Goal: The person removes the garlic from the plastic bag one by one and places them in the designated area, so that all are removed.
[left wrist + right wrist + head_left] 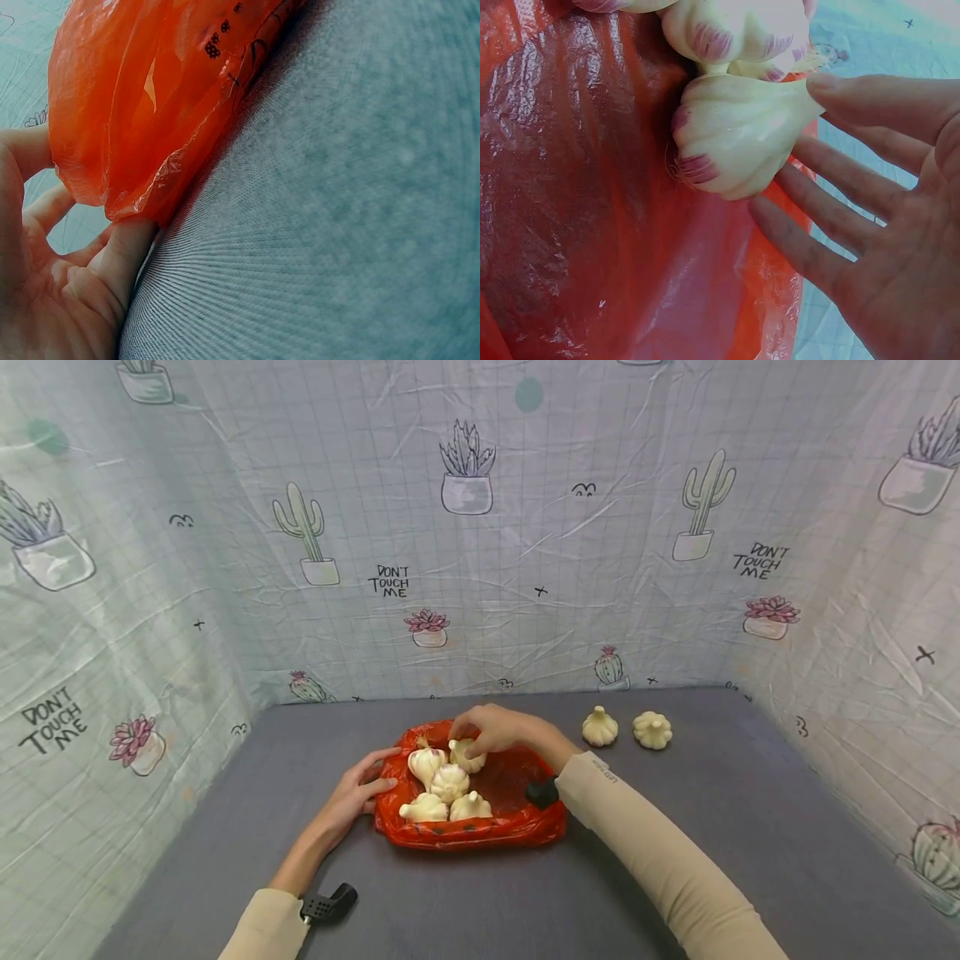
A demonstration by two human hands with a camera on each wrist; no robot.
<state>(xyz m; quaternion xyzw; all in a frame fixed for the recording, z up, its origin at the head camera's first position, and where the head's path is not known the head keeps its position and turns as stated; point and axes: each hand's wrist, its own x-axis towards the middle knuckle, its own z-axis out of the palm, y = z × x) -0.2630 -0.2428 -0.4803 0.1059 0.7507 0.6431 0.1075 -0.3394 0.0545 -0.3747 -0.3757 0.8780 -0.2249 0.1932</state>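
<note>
One garlic bulb (731,139) slants lengthwise, stem (801,106) pointing toward the right hand (889,225).

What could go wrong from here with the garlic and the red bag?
The right hand touches one garlic bulb at its stem; the bulb might slip and roll. The thin red bag might crumple or slide where the left hand touches its left side. The two loose bulbs near the right arm might roll if brushed.
</note>
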